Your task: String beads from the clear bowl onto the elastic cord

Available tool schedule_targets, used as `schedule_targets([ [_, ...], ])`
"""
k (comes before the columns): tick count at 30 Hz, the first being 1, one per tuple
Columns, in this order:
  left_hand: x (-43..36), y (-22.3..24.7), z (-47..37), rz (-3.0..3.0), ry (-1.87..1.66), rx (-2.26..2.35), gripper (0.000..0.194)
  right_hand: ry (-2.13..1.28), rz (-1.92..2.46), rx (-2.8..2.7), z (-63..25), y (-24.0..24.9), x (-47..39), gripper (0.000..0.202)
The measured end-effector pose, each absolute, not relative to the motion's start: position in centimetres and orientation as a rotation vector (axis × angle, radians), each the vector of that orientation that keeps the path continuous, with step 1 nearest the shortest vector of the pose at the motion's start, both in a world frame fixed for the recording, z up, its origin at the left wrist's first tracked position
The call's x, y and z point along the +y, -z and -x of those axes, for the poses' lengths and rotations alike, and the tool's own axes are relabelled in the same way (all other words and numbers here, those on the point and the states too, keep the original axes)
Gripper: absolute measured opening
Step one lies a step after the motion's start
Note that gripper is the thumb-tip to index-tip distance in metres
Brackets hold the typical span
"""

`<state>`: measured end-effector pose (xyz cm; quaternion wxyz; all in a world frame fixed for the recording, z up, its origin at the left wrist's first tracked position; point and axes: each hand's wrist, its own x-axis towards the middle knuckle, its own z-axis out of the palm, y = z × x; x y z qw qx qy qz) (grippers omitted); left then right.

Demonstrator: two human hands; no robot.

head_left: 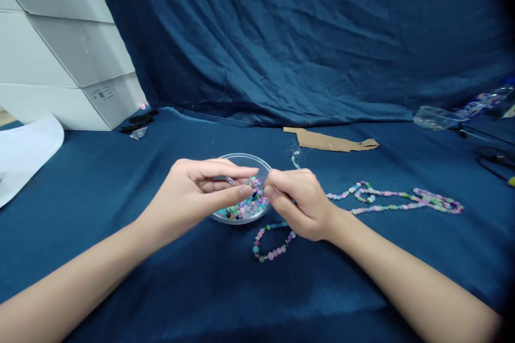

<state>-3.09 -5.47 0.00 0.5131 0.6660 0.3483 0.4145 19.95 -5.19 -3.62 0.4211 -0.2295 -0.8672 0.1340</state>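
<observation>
A clear round bowl point(242, 222) of small coloured beads point(245, 208) sits in front of me, partly behind my left hand. My left hand point(197, 187) is cupped over its left side, thumb and forefinger apart, with a few beads showing against the curled fingers. My right hand point(298, 201) is closed in a pinch at the bowl's right rim. What is between its fingertips is too small to make out. Below that hand lies a curved strand of beads point(277, 253), its upper part hidden by the hand.
Longer bead strings point(386, 207) lie to the right on the blue cloth point(169, 289). Behind the bowl are a cardboard piece point(333, 142) and a short beaded end with thin thread point(295, 159). White boxes point(76, 48) stand back left; a clear container point(434, 118) and bottle point(485, 103) lie right.
</observation>
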Motion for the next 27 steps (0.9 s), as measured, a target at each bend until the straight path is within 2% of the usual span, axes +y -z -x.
schedule_targets([
  [4,-5.56,0.07,2.99,-1.637,-0.992,0.835,0.03,-0.335,0.565,-2.176,-19.87,3.61,-5.17,0.025],
  [18,-5.61,-0.06,2.98,-1.598,-1.002,0.83,0.019,-0.35,0.582,-2.189,-19.93,3.63,-5.14,0.025],
  [27,-5.55,0.09,2.85,-1.644,-1.024,0.849,0.022,-0.34,0.597,-2.154,-19.93,3.54,-5.11,0.024],
])
